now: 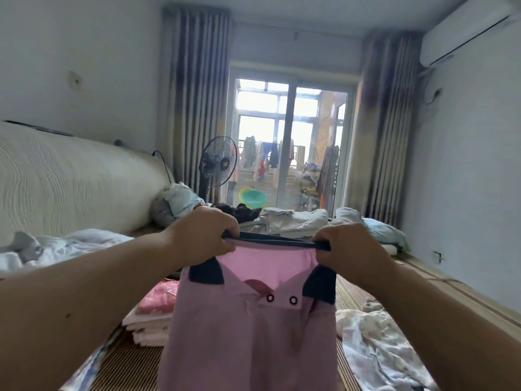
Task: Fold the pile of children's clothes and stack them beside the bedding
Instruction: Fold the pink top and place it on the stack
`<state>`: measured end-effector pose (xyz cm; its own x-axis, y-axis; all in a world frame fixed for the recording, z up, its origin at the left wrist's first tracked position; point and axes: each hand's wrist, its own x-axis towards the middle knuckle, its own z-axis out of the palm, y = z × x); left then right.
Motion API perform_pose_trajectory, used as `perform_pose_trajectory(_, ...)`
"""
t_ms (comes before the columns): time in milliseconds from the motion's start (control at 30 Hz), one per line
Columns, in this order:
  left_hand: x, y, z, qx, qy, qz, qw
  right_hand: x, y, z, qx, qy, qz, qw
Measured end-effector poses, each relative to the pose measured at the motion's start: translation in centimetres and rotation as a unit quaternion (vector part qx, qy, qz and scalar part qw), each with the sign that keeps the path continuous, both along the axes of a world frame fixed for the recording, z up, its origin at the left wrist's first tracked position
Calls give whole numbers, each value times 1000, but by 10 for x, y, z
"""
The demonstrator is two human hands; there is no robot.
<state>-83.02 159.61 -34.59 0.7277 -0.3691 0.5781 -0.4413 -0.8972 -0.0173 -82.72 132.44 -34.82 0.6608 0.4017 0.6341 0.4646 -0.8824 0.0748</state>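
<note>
No legible text, brand or number found. Checked shirt [253,320], fan [218,162] beyond shirt, air conditioner [465,32] above-right of shirt. Fan hub bears a pale mark, too blurred to read.

Left hand [203,235] and right hand [352,246]: two hands. Shirt [248,334]: one, bearing two snaps [270,298] and two dark collar flaps [205,270]. Folded stack [152,320]: one. Fan [218,162]: one. Curtains [194,94]: two. Air conditioner [468,32]: one. Green basin [253,199]: one. Headboard [70,182]: one.
</note>
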Motion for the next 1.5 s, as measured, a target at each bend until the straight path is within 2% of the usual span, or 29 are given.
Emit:
perform_pose_trajectory(167,-5,10,-6,-13,-42,25,999,2,-6,-4,37,-20,-41,998)
perform_pose_trajectory(300,-6,13,-6,-53,61,91,993,1,-4,-4,142,-17,-34,989)
perform_pose_trajectory(333,-6,13,-6,-96,104,89,986,1,-5,-2,189,-12,-29,982)
perform_pose_trajectory(367,-5,13,-7,-174,167,66,968,1,-7,-1,237,-1,-20,971)
perform_pose_trajectory(433,-9,13,-10,-355,279,-12,892,3,-10,0,321,40,2,946)
perform_pose_trajectory(467,-11,13,-11,-417,304,-43,856,4,-11,0,357,75,17,931)
perform_pose_trajectory(567,-14,11,-17,-485,313,-80,813,6,-12,-1,445,195,82,870)
perform_pose_trajectory(600,-17,8,-16,-524,323,-110,781,6,-13,-1,455,221,93,858)
perform_pose_trajectory(633,-18,6,-17,-549,332,-144,754,6,-14,-2,453,237,95,854)
perform_pose_trajectory(700,-22,5,-15,-548,346,-187,739,2,-15,-2,447,247,98,854)
perform_pose_trajectory(733,-24,7,-14,-526,355,-190,749,-1,-16,-2,445,242,99,857)
perform_pose_trajectory(800,-23,7,-13,-432,342,-144,822,-7,-19,0,408,222,92,881)
perform_pose_trajectory(867,-22,7,-13,-297,289,-53,909,-11,-22,3,308,217,85,922)
perform_pose_trajectory(933,-18,5,-16,-185,247,1,951,-17,-22,6,194,190,66,960)
perform_pose_trajectory(1000,-16,-2,-22,-113,213,23,970,-20,-19,9,145,166,52,974)
perform_pose_trajectory(1100,-14,-15,-28,-35,137,53,988,-22,-16,10,125,141,38,981)
perform_pose_trajectory(1233,-13,-22,-26,-148,9,84,985,-21,-23,12,41,48,-50,997)
perform_pose_trajectory(1267,-14,-21,-24,-171,2,71,983,-20,-26,11,37,32,-58,997)
perform_pose_trajectory(1300,-15,-20,-21,-170,29,35,984,-20,-30,11,40,27,-58,997)
perform_pose_trajectory(1400,-23,-25,-21,-105,201,-88,970,-21,-33,9,59,69,-24,996)
perform_pose_trajectory(1433,-25,-28,-23,-94,212,-99,968,-22,-34,9,55,88,-11,995)
perform_pose_trajectory(1500,-23,-31,-26,-102,162,-84,978,-23,-36,8,14,108,4,994)
